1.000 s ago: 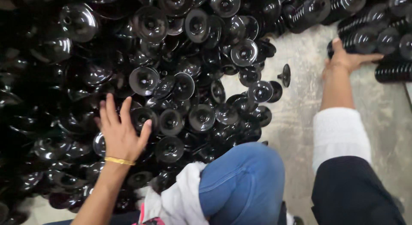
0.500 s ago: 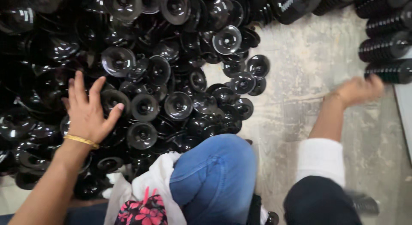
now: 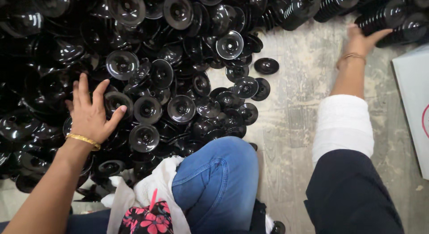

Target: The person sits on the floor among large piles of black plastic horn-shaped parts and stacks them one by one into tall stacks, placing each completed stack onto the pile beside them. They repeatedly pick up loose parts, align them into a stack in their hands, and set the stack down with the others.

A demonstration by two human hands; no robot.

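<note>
A large heap of glossy black round discs (image 3: 147, 73) with raised centres covers the floor at the left and top. My left hand (image 3: 91, 111), a gold bangle on its wrist, lies flat with fingers spread on discs at the heap's left side and holds nothing. My right hand (image 3: 364, 39) reaches to the top right and touches a stacked row of the same black discs (image 3: 393, 24) lying on its side. Whether its fingers grip the stack is hidden.
My bent knee in blue jeans (image 3: 216, 180) is at bottom centre, with white and floral cloth (image 3: 143, 207) beside it. Bare grey concrete floor (image 3: 290, 113) runs between heap and right arm. A white box edge (image 3: 413, 109) sits at the right. More stacked rows (image 3: 299, 8) lie along the top.
My right hand has moved up onto the stacked row at the top right. My left hand stays spread on the heap. The view has shifted slightly.
</note>
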